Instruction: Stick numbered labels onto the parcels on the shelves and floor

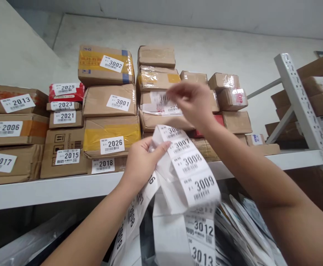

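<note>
My left hand [143, 159] is closed on a long white strip of numbered barcode labels [191, 173] that hangs down in folds; 3007, 3008 and 3009 read on its top part. My right hand [194, 101] is raised above it, fingers pinched on a single label [161, 99], blurred by motion, held in front of a brown parcel [161, 120] on the shelf. Cardboard parcels with stuck-on number labels such as 3001 [118, 102], 3002 [111, 63] and 2026 [112, 145] are stacked right beside that hand.
A white metal shelf [53, 186] carries stacked parcels from left to centre right. A grey perforated upright [299, 99] and a second shelf with boxes [316, 88] stand at the right. Flat mail bags [247, 225] lie below the shelf.
</note>
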Available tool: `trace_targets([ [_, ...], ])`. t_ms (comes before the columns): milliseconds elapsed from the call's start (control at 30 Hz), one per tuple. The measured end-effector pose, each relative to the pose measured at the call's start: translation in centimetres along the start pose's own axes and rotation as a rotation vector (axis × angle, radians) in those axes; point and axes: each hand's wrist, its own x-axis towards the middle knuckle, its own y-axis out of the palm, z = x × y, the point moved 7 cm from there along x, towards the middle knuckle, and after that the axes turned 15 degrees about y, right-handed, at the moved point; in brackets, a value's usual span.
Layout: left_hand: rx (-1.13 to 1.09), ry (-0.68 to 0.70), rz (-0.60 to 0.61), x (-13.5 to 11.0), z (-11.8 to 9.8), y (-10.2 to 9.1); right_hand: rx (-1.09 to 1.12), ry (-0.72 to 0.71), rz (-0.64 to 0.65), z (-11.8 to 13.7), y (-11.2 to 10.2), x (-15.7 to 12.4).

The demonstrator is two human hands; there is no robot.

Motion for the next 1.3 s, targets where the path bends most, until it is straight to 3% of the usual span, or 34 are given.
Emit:
trace_targets([
  [100, 0.040, -0.021, 0.050, -0.8, 0.1, 0.2, -0.072, 0.080, -0.131, -1.7, -1.1, 6.7],
  [200, 0.027, 0.018, 0.005, -1.3, -0.3, -0.3, -0.312, 0.113, -0.102, -2.9, -0.2, 10.9],
  [300, 0.021, 0.030, -0.003, -1.5, -0.6, -0.8, -0.471, 0.122, -0.096, -2.9, 1.0, 11.6],
  [400, 0.030, 0.034, 0.010, -1.6, -0.7, -1.0, -0.641, 0.186, -0.216, -1.9, 1.1, 10.7],
  [500, 0.067, 0.059, -0.019, -1.7, -0.9, -1.6, -0.728, 0.117, -0.294, 0.4, 0.6, 8.8],
  [567, 0.090, 0.080, -0.065, -1.7, -1.1, -2.3, -0.568, 0.053, -0.086, 1.7, 0.9, 6.9],
  [700, 0.067, 0.155, -0.102, -1.4, -1.6, -3.2, -0.108, 0.151, 0.641, 2.7, 3.1, -0.2],
  [767, 0.028, 0.173, -0.092, -1.1, -1.7, -3.1, -0.075, 0.218, 0.777, 2.3, 3.7, -3.2],
  [933, -0.229, 0.033, -0.088, -0.6, -0.8, -1.7, 0.081, 0.357, 0.705, 0.3, 4.3, -4.6],
  [1033, -0.222, 0.009, -0.130, -0.3, -0.7, -1.6, 0.172, 0.388, 0.625, -0.2, 4.3, -4.4],
  [1200, -0.147, 0.007, -0.178, 0.1, -0.3, -2.2, 0.079, 0.242, 0.416, 0.6, 3.6, -3.8],
  [1300, -0.088, -0.009, -0.146, -0.1, 0.1, -2.2, 0.005, 0.085, 0.193, 1.5, 2.0, 0.2],
])
